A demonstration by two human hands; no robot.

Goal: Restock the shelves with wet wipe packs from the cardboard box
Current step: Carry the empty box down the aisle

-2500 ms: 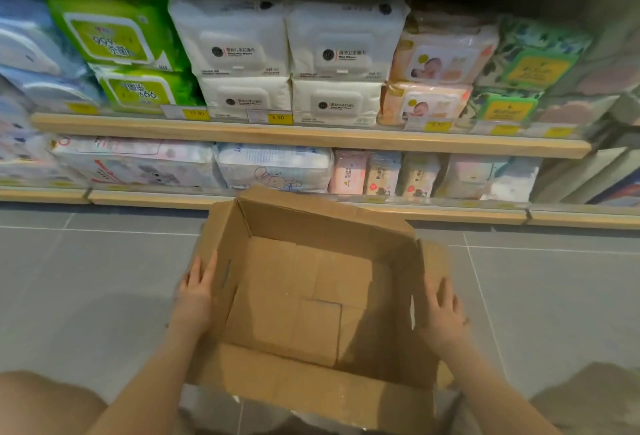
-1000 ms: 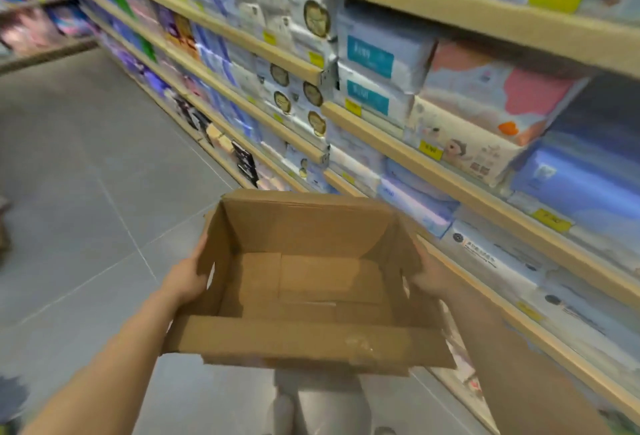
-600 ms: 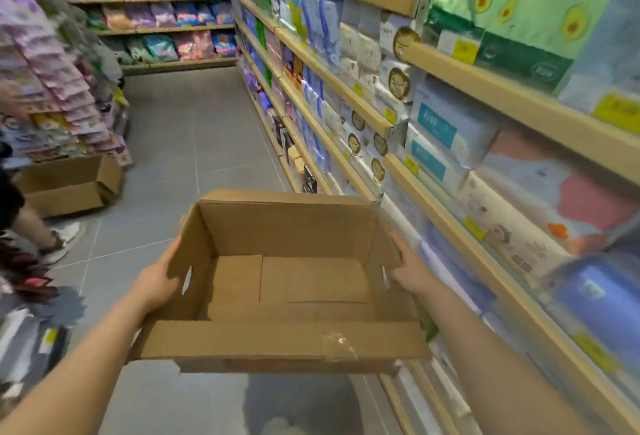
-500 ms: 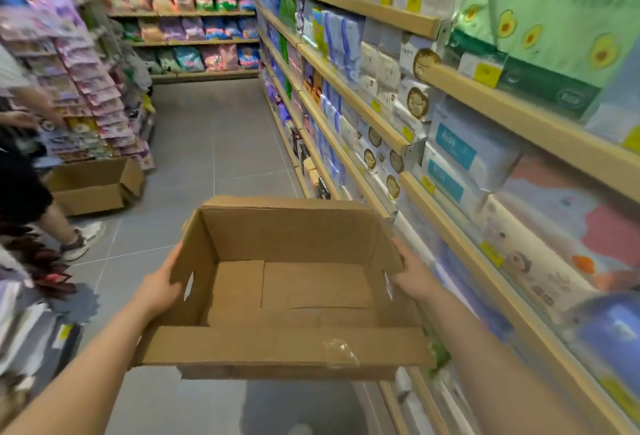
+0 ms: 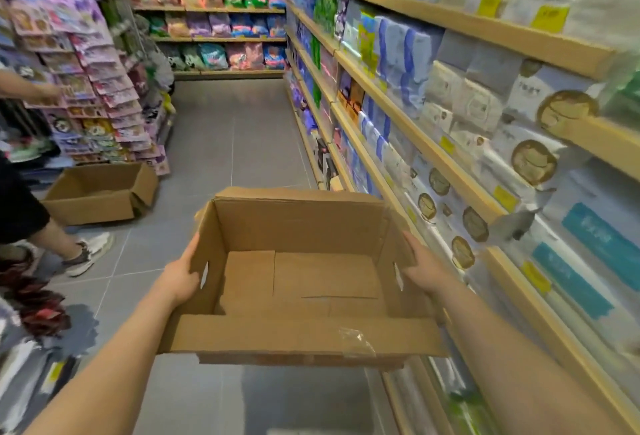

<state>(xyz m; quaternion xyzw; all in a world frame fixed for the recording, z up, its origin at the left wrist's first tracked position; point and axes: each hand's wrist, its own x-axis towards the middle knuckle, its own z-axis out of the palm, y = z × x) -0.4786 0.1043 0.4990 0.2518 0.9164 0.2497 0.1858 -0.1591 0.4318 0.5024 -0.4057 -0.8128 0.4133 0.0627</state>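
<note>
I carry an empty brown cardboard box (image 5: 301, 227) at waist height, its flaps open and its bare bottom showing. My left hand (image 5: 180, 275) presses flat against the left wall beside a handle slot. My right hand (image 5: 424, 268) presses against the right wall, fingers straight along the flap. Wooden shelves (image 5: 433, 154) run along my right, packed with wet wipe packs (image 5: 478, 105) and yellow price tags.
A second open cardboard box (image 5: 100, 192) sits on the grey tiled floor at the left. Beside it a person (image 5: 20, 213) in dark shorts and sneakers reaches to a hanging display rack (image 5: 90, 71). More stocked shelves close the aisle's far end (image 5: 214, 19).
I lifted the empty box from the floor and turned left away from the shelf face. Over the last half second I moved a little further down the aisle, hands unchanged on the box.
</note>
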